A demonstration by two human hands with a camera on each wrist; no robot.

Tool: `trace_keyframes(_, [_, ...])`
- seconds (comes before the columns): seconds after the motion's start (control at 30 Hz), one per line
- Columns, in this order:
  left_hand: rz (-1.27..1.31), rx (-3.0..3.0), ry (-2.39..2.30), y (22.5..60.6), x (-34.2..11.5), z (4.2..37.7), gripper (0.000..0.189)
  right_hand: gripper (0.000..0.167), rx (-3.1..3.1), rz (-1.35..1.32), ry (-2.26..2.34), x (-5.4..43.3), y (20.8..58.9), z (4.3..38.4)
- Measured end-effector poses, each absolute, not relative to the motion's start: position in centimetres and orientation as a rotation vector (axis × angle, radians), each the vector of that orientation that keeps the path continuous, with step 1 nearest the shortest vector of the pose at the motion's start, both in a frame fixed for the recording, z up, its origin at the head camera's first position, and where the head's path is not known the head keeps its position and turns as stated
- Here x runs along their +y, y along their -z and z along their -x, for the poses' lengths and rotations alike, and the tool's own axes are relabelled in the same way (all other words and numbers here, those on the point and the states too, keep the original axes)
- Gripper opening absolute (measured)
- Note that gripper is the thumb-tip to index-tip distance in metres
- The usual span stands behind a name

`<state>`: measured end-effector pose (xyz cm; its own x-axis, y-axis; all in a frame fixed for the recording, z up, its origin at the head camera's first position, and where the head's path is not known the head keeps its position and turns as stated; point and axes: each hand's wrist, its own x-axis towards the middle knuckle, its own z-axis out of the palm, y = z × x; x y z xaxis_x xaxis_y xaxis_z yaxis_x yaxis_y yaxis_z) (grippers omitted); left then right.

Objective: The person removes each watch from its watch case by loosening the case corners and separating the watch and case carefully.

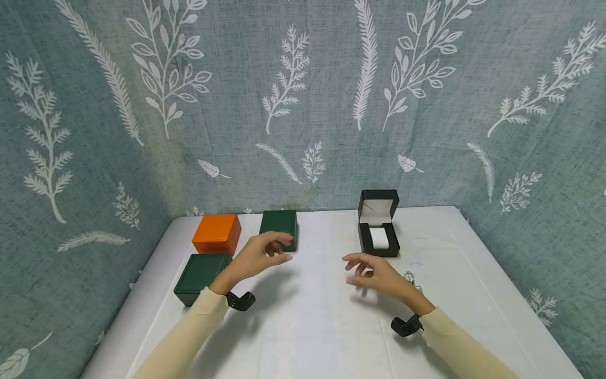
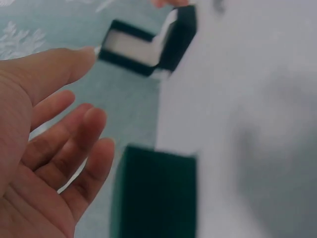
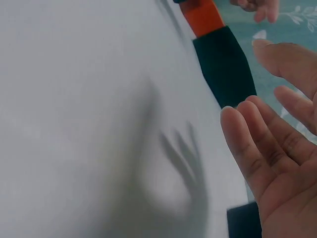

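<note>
Above the table, my left hand [image 1: 260, 252] hovers with loosely bent fingers that hold nothing. Nearest to it is a closed dark green box [image 1: 278, 223], which stands just behind the fingertips. My right hand [image 1: 374, 272] is also raised, its fingers relaxed and nothing between them. Beyond that hand a black watch box [image 1: 371, 242] stands with its lid up, showing a white cushion [image 1: 379, 238] inside. A silver metal-band watch [image 1: 410, 277] lies on the table beside the right hand, partly hidden by it. In the left wrist view the open box [image 2: 178, 39] appears beyond the thumb.
On the left of the white table [image 1: 322, 326] sit an orange box [image 1: 215, 234] and a second dark green box [image 1: 201, 276], partly behind the left forearm. A grey-green curtain [image 1: 331, 105] with white leaf patterns hangs behind the table and along its sides.
</note>
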<state>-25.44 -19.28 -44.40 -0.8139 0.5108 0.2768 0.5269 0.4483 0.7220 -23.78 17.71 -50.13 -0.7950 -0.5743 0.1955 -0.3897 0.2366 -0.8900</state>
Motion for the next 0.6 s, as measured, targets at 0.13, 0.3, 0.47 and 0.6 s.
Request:
trace_keyframes(0.13, [0.898, -2.686, 1.351, 43.2, -21.4, 25.9, 0.051, 0.055, 2.322, 0.915, 1.600, 16.5, 50.5, 24.0])
trace_keyframes(0.3, [0.819, -2.738, 1.389, 42.5, -23.8, 27.1, 0.056, 0.053, 2.308, 0.908, 1.607, 14.9, 50.5, 24.3])
trace_keyframes(0.47, [0.693, -2.787, 1.427, 42.8, -25.9, 28.7, 0.062, 0.054, 2.274, 0.868, 1.624, 13.4, 50.6, 24.7])
trace_keyframes(0.6, [0.623, -2.812, 1.436, 43.0, -26.8, 30.0, 0.065, 0.056, 2.268, 0.832, 1.636, 12.1, 51.0, 25.3])
